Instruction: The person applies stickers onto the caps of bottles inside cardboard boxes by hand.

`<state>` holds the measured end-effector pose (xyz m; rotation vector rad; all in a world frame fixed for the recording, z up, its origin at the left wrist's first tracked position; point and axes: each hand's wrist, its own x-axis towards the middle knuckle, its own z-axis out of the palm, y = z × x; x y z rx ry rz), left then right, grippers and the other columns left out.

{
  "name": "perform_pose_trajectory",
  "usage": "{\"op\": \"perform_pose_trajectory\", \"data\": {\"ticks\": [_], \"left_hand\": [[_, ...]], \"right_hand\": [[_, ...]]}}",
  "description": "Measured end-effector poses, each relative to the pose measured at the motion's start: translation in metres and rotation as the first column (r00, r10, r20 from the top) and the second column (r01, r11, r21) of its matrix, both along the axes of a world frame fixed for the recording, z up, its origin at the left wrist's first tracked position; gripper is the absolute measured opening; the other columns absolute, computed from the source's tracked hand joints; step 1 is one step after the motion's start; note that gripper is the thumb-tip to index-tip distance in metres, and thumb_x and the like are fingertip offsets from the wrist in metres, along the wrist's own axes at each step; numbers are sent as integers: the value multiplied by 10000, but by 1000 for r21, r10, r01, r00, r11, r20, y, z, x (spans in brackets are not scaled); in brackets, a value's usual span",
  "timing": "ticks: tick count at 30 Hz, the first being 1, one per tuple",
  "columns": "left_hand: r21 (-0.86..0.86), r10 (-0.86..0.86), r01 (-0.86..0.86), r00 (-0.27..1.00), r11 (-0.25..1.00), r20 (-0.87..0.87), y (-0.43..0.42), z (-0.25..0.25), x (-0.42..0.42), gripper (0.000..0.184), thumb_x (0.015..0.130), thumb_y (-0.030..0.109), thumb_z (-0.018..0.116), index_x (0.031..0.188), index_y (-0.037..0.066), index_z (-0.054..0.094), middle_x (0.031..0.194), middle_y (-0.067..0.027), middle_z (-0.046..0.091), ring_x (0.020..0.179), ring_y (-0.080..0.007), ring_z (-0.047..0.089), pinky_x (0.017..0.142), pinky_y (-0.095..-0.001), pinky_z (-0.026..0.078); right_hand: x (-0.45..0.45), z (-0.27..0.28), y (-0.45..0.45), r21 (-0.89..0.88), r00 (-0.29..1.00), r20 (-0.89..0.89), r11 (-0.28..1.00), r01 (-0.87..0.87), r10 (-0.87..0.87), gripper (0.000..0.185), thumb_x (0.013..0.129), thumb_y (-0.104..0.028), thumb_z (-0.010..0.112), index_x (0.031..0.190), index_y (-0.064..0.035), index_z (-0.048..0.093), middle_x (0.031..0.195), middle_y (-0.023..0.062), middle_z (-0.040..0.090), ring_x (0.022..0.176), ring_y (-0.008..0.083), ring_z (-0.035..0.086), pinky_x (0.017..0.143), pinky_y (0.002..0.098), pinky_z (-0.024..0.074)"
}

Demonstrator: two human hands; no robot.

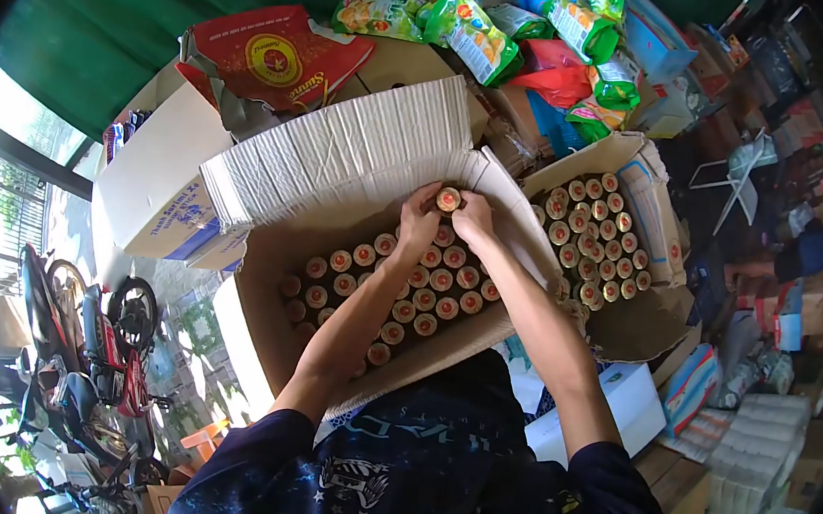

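My left hand (421,216) and my right hand (476,217) come together near the far wall of an open cardboard box (341,164). Between them is a small round jar (449,200) with a gold lid and a red mark at its centre, fingers closed on it from both sides. Below my forearms, several similar gold-lidded jars (425,300) stand in rows inside the box, lids up. My left forearm hides part of these rows. The held jar's body is mostly hidden by fingers, so its contents cannot be made out.
To the right, a second open carton (675,230) holds more gold-lidded jars (594,238). Behind stand a red bag (282,58) and several green snack packets (470,37). A white-and-blue carton (164,181) sits at left, with motorbikes (105,355) beyond. Stacked goods (757,454) fill the right side.
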<state>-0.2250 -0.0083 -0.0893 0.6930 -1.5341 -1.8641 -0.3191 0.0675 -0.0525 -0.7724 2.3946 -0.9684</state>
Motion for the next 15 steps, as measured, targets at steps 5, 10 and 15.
{"op": "perform_pose_trajectory", "data": {"ticks": [5, 10, 15], "left_hand": [[76, 38, -32, 997, 997, -74, 10, -10, -5, 489, 829, -148, 470, 1312, -74, 483, 1289, -183, 569, 1194, -235, 563, 1027, -305, 434], [168, 49, -25, 988, 986, -146, 24, 3, -4, 534, 853, -161, 434, 1376, -64, 391, 1381, -205, 480, 1304, -275, 472, 1073, -337, 398], [114, 60, -31, 964, 993, -261, 34, -4, -5, 564, 800, -175, 393, 1355, -75, 379, 1321, -226, 504, 1257, -285, 501, 1042, -343, 416]], "right_hand": [[8, 13, 7, -109, 997, 22, 991, 79, -77, 246, 747, 6, 568, 967, 4, 678, 960, 242, 675, 991, 383, 639, 852, 426, 490], [3, -4, 9, -184, 990, 94, 976, 119, -103, 446, 770, 56, 476, 1194, 37, 611, 1003, 173, 701, 919, 271, 661, 801, 330, 501], [-9, -10, 16, -439, 941, 324, 897, 59, 97, 568, 743, 95, 448, 1295, 21, 560, 874, 111, 671, 726, 175, 597, 636, 270, 475]]}}
